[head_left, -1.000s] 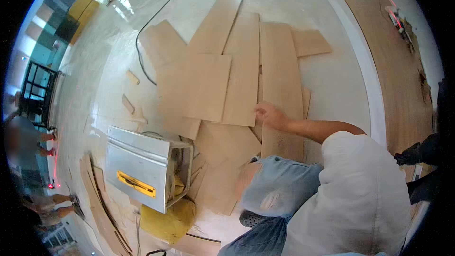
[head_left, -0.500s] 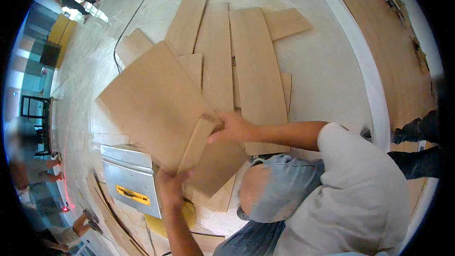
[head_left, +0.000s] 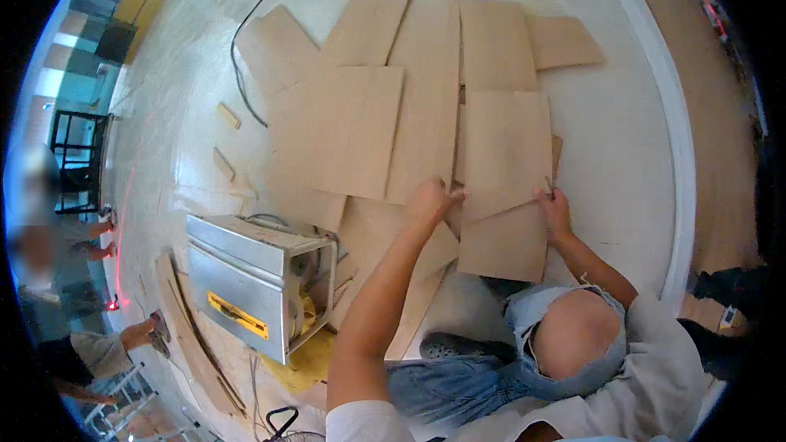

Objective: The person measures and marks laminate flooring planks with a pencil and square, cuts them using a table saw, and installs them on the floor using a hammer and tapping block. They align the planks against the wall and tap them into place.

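A short wood-look plank piece (head_left: 506,143) with a slanted near edge lies over a longer plank (head_left: 503,245), whose near end shows below it. At the near left corner of the short piece, my left hand (head_left: 434,200) pinches its edge. My right hand (head_left: 557,213) grips the opposite near corner, fingers closed on the edge. Left of my left hand, a wide plank piece (head_left: 348,127) rests across other long planks (head_left: 427,74). My bent knee in torn jeans is close below my right hand.
A silver metal machine housing (head_left: 237,286) with a yellow insert stands at the left. Beside it lie narrow wood strips (head_left: 192,336) and small offcuts (head_left: 223,164). A black cable (head_left: 237,53) curves over the floor. Other people are at the left; dark-clad legs (head_left: 725,348) show at right.
The plank piece in my hands has swung from the left, raised and tilted, down to the right onto the long plank. My view has shifted, showing more of the metal machine.
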Available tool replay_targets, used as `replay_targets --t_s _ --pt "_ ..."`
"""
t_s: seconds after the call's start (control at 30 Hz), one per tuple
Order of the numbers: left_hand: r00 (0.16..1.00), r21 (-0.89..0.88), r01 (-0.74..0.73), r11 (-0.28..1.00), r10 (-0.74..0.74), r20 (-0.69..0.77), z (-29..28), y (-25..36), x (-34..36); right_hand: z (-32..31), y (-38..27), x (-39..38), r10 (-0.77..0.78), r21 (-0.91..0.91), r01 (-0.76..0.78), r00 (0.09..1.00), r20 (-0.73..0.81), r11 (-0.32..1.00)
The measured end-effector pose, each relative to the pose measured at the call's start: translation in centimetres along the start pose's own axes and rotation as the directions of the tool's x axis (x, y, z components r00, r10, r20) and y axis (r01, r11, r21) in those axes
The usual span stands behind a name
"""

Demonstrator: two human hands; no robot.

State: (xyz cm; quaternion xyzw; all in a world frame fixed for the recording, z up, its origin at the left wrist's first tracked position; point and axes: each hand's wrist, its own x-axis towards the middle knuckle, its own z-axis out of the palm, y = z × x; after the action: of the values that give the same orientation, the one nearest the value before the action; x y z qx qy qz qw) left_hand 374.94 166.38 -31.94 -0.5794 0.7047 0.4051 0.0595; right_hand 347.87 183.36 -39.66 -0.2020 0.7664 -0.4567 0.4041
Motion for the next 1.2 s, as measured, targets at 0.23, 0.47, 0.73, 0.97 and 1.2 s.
replay_targets --t_s 0.23,0.47,0.73,0.97,1.2 --pt "0.849 0.145 0.246 0.958 -0.141 -0.509 -14.7 -17.7 7.1 -1.7 -7.0 1.5 0.149 -0.807 0.02 0.98 0.133 0.59" --pt "0.821 0.246 0.392 0.887 -0.216 -0.528 -18.5 -23.7 12.3 12.3 -9.9 5.7 -0.184 -0.445 0.376 0.89 0.417 0.813" --pt "0.824 0.078 0.448 0.891 -0.377 -0.423 -20.7 -28.4 17.2 37.6 -9.8 9.9 0.016 -0.489 0.199 0.917 0.399 0.849" --pt "0.784 -0.172 0.438 0.882 -0.469 -0.408 -22.4 -29.2 14.0 41.8 -14.8 5.6 0.113 -0.387 0.037 0.927 0.358 0.921" --pt "0.953 -0.274 0.16 0.948 -0.22 -0.208 -22.8 -29.3 12.6 43.6 -15.7 4.9 0.207 -0.283 -0.095 0.894 0.397 0.954"
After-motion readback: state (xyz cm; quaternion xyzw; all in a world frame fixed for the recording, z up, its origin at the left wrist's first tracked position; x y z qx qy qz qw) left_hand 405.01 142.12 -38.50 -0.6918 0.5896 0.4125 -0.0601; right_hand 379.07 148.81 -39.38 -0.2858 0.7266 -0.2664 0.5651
